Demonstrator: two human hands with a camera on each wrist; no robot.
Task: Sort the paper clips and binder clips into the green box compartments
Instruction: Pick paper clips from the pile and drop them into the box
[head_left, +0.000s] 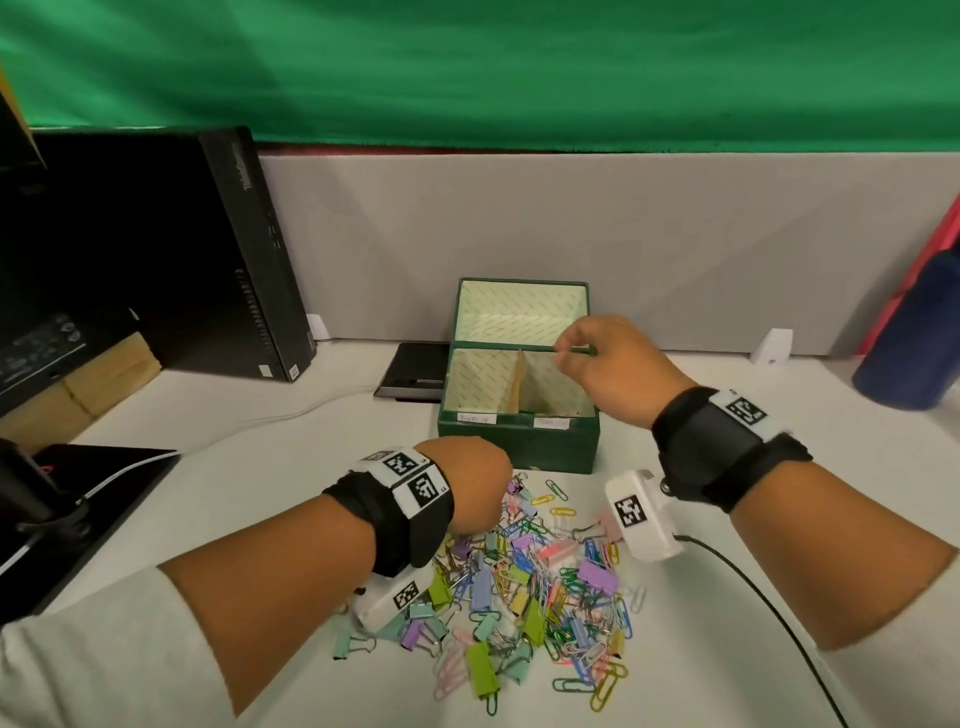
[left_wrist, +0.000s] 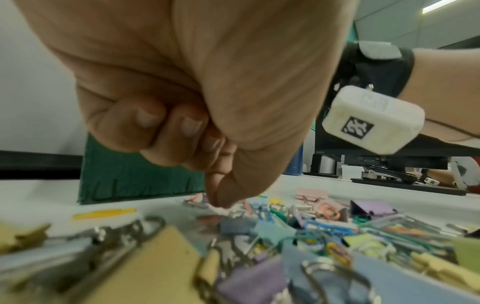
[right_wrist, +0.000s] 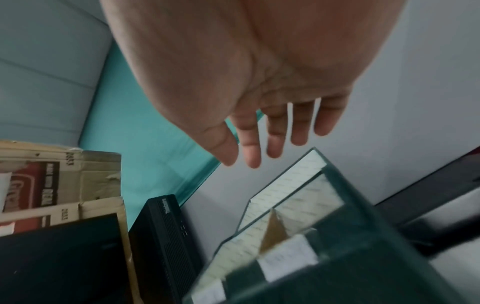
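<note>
A pile of coloured paper clips and binder clips (head_left: 545, 582) (left_wrist: 311, 236) lies on the white desk in front of the open green box (head_left: 519, 447) (left_wrist: 135, 181) (right_wrist: 350, 267). A brown divider (head_left: 518, 382) splits the box into a left and a right compartment, each with a white label on the front rim. My left hand (head_left: 467, 483) (left_wrist: 218, 202) is down on the pile's far left edge, fingers curled, thumb and forefinger pinching a pale pink clip. My right hand (head_left: 571, 353) (right_wrist: 241, 161) hovers over the right compartment with straight, spread fingers and holds nothing.
A black computer tower (head_left: 228, 249) stands at the left and a monitor base (head_left: 78, 499) lies near the left edge. A flat black device (head_left: 415, 369) sits just left of the box. A dark blue bottle (head_left: 914, 338) stands at the right, before the grey partition.
</note>
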